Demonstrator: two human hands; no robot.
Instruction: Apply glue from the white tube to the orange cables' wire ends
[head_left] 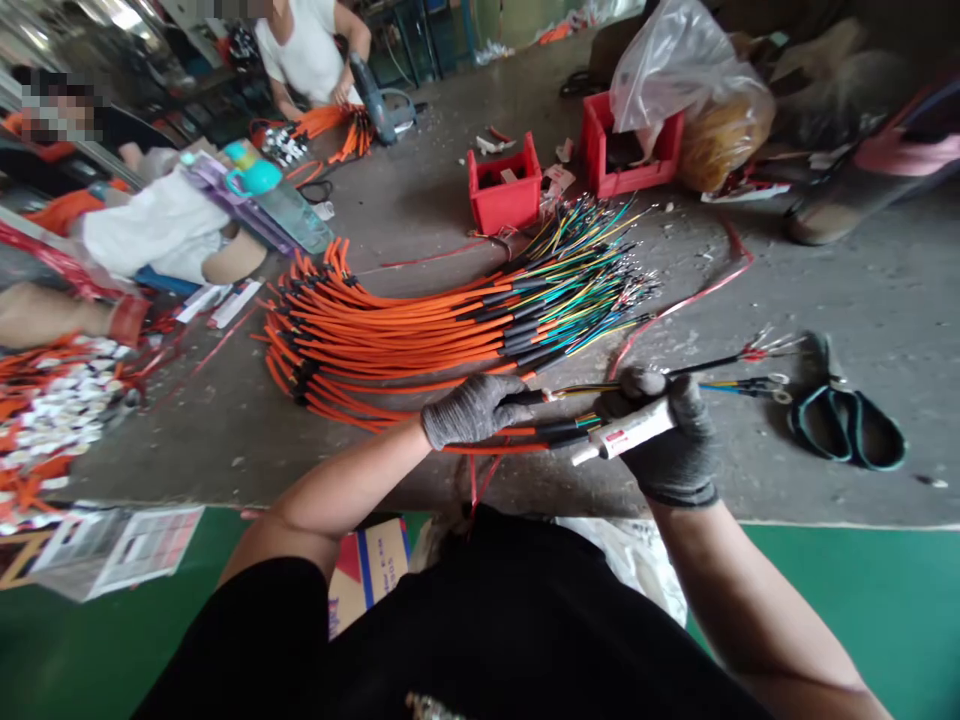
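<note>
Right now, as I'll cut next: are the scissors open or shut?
Shut: the scissors lie flat on the table, blades together, handles side by side.

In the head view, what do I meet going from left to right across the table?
A pile of tagged orange cables, water bottle, left hand gripping a cable, right hand holding a white tube, green-handled scissors.

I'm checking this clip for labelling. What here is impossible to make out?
All in the head view:
Print on the white tube in the right hand: too small to read; its far end is hidden in that grip.
Stretch of cable inside the left hand: covered by the glove.
Contents of the red bins: hidden by their walls and shadow.
Top of the plastic bag: cut by the upper edge.
</note>
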